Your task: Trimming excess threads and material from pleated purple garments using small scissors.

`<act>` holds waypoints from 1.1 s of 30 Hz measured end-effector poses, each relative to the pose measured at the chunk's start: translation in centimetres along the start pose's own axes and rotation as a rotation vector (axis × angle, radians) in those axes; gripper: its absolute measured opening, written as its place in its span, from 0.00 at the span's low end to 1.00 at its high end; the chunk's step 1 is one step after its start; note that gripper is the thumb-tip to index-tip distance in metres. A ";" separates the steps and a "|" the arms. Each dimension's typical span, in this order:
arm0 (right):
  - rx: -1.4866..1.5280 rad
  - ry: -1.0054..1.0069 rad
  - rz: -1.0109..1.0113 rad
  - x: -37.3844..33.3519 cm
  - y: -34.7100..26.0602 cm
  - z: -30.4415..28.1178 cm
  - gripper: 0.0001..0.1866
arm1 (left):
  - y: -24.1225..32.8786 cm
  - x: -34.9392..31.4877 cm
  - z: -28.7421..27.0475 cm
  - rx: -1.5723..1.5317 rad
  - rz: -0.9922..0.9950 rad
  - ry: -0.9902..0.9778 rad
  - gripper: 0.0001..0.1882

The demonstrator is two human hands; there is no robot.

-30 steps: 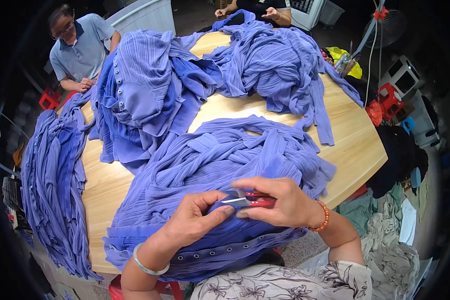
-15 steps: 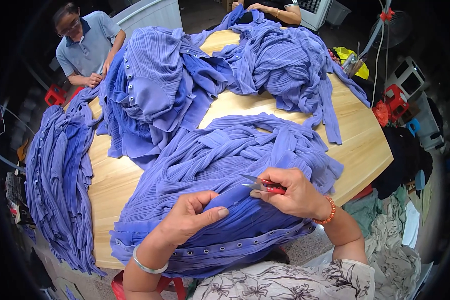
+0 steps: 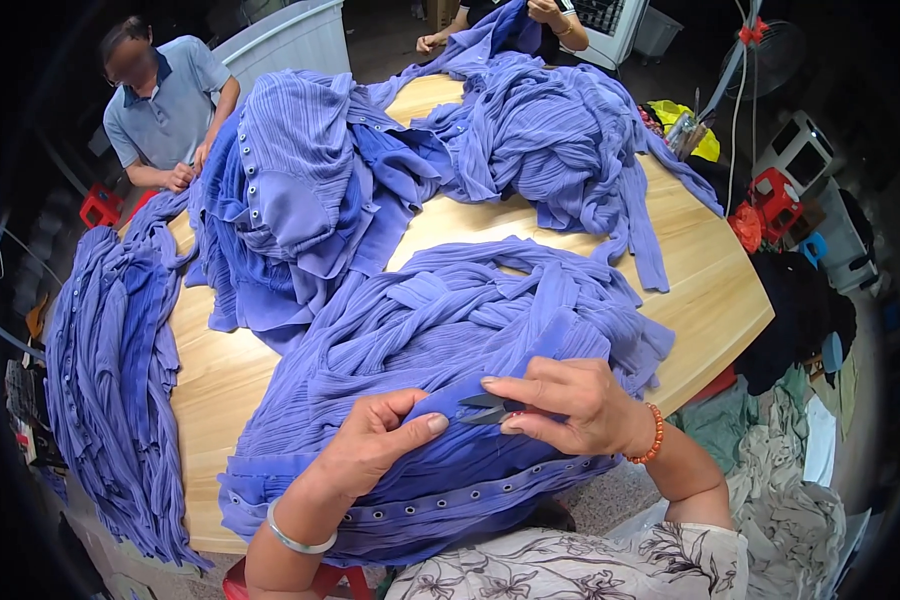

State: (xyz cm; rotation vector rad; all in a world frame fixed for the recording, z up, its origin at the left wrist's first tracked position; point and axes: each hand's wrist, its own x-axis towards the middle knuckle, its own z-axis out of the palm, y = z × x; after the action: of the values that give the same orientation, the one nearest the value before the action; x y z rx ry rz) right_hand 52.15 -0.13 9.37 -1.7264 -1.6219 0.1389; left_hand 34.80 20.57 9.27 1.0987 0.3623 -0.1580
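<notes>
A pleated purple-blue garment (image 3: 390, 345) is heaped over the near edge of the table, with a band of metal eyelets along its lower part. My left hand (image 3: 378, 445) pinches a smooth strip of it between thumb and fingers. Close to that thumb, my right hand (image 3: 560, 405) holds small thread snips (image 3: 485, 410), their dark blades parted and pointing left at the strip. The handle is mostly hidden by my fingers. Whether the blades touch the cloth I cannot tell.
More purple garments lie in heaps (image 3: 300, 170) (image 3: 550, 140) across the wooden table (image 3: 715, 290), and some hang off its left edge (image 3: 110, 380). Two people work at the far side. Red stools (image 3: 773, 203), a white bin (image 3: 285, 55) and piled cloth (image 3: 775, 480) stand around.
My right hand has shifted slightly down and turned, and the snips' blades now stand wider apart beside my left thumb. The far co-worker's hands have moved apart, lifting cloth.
</notes>
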 end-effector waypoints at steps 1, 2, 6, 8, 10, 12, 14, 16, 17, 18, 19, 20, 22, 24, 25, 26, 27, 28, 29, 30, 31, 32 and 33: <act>-0.002 -0.002 -0.010 0.0 0.1 0.1 0.23 | 0.0 0.0 0.0 0.007 0.000 0.003 0.11; -0.002 -0.004 -0.022 0.2 0.2 0.1 0.22 | 0.0 0.0 0.0 0.015 0.000 0.008 0.10; -0.008 0.029 -0.086 0.6 0.5 0.3 0.22 | 0.1 0.0 -0.1 0.024 0.003 0.000 0.10; -0.003 0.023 -0.120 0.6 0.8 0.4 0.21 | 0.0 0.1 -0.2 0.044 0.011 -0.003 0.10; 0.008 0.011 -0.121 0.6 0.8 0.2 0.21 | 0.0 0.1 -0.1 0.039 0.007 0.001 0.10; 0.018 0.000 -0.123 0.5 0.8 0.1 0.21 | 0.1 0.1 -0.1 0.034 0.006 0.004 0.10; 0.029 0.079 -0.073 0.4 0.9 0.2 0.22 | 0.2 0.1 -0.1 0.036 0.001 0.004 0.10; 0.023 0.067 -0.069 0.2 1.0 0.1 0.22 | 0.2 0.0 -0.2 0.041 -0.003 0.001 0.11; 0.013 0.055 -0.064 0.1 1.1 0.0 0.23 | 0.2 0.1 -0.3 0.045 -0.006 -0.005 0.11; 0.012 0.056 -0.062 0.1 1.1 0.0 0.23 | 0.2 0.1 -0.3 0.045 -0.007 -0.007 0.11; -0.006 0.055 -0.090 0.2 1.1 0.0 0.23 | 0.2 0.2 -0.3 0.031 -0.013 -0.013 0.11; -0.022 0.056 -0.121 0.3 1.1 0.1 0.23 | 0.3 0.1 -0.3 0.019 -0.020 -0.015 0.11; -0.017 0.057 -0.137 0.5 1.1 0.4 0.23 | 0.3 -0.1 -0.5 0.006 -0.019 -0.027 0.11; -0.018 0.055 -0.147 0.6 1.2 0.5 0.23 | 0.3 0.2 -0.8 -0.010 -0.019 -0.047 0.11; -0.018 0.058 -0.160 0.6 1.2 0.6 0.23 | 0.2 0.4 -0.9 -0.021 -0.026 -0.062 0.11; -0.014 0.062 -0.176 0.7 1.3 0.6 0.23 | 0.3 0.4 -1.0 -0.030 -0.032 -0.071 0.11; -0.010 0.062 -0.178 0.8 1.3 0.7 0.23 | 0.2 0.4 -1.1 -0.029 -0.033 -0.066 0.11; -0.018 0.064 -0.181 0.8 1.3 0.7 0.23 | 0.2 0.4 -1.2 -0.024 -0.037 -0.080 0.11; -0.026 0.066 -0.183 0.8 1.3 0.7 0.22 | 0.2 0.5 -1.2 -0.020 -0.040 -0.093 0.11; -0.023 0.066 -0.185 0.8 1.3 0.7 0.22 | 0.3 0.4 -1.2 -0.020 -0.041 -0.089 0.11; -0.033 0.055 -0.168 0.7 1.3 0.7 0.22 | 0.4 0.4 -1.2 -0.019 -0.044 -0.092 0.11; -0.044 0.045 -0.151 0.7 1.3 0.8 0.22 | 0.5 0.4 -1.1 -0.017 -0.049 -0.095 0.10; -0.041 0.044 -0.152 0.7 1.3 0.8 0.22 | 0.5 0.4 -1.1 -0.018 -0.050 -0.092 0.10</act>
State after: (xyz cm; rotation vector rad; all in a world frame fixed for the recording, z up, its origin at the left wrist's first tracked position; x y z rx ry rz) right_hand 52.93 0.96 8.34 -1.6185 -1.7265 -0.0060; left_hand 35.06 21.86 9.13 1.0615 0.3081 -0.2480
